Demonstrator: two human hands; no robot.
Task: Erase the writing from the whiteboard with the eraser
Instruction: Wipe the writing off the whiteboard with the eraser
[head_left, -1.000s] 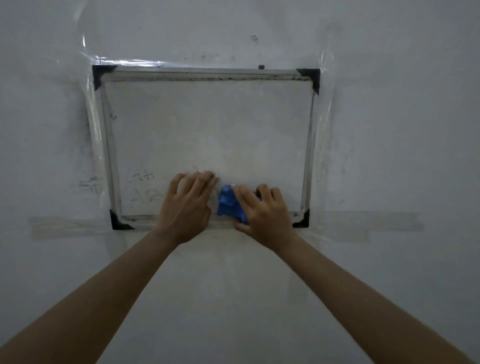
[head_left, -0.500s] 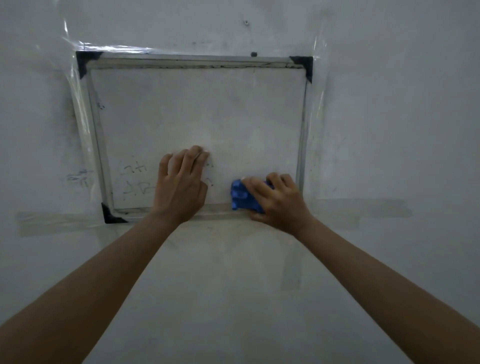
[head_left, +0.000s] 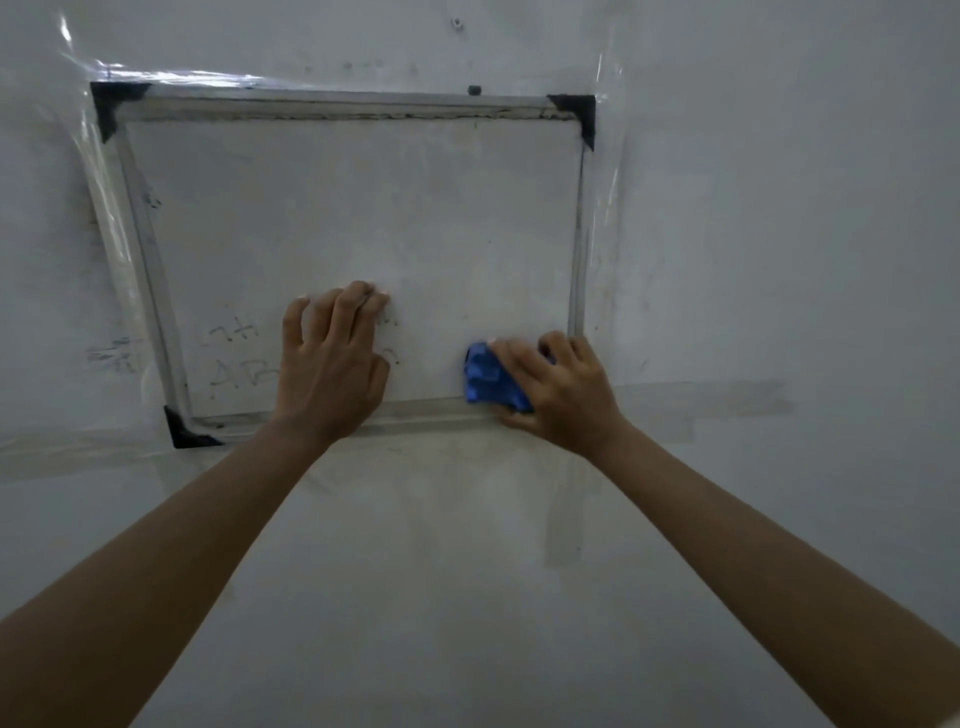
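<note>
The small blue block-shaped eraser (head_left: 488, 382) sits pressed against the rectangular white whiteboard (head_left: 363, 218) in its lower right corner, its lower edge just at the bottom rail of the board's thin silver metal frame (head_left: 137, 218) and near the frame's right rail. The right hand (head_left: 558, 395) lies over the eraser with its fingers curled across the top and the thumb under the lower side, so it grips the eraser against the board; only the left part of the blue block shows past the fingers. Faint grey handwritten marks (head_left: 234, 353) remain in the lower left part of the board, a few strokes in an upper row and larger letters below, too pale to read with certainty, and a few small traces show just right of the left hand's fingertips. The left hand (head_left: 332, 369) rests flat on the board near its lower middle, fingers close together and pointing up, holding nothing, its heel over the bottom rail. Black triangular corner caps (head_left: 111, 106) mark the frame's corners, and wrinkled clear plastic tape (head_left: 98, 171) runs along the board's edges, fixing it to the pale grey wall (head_left: 779, 208) around it
</note>
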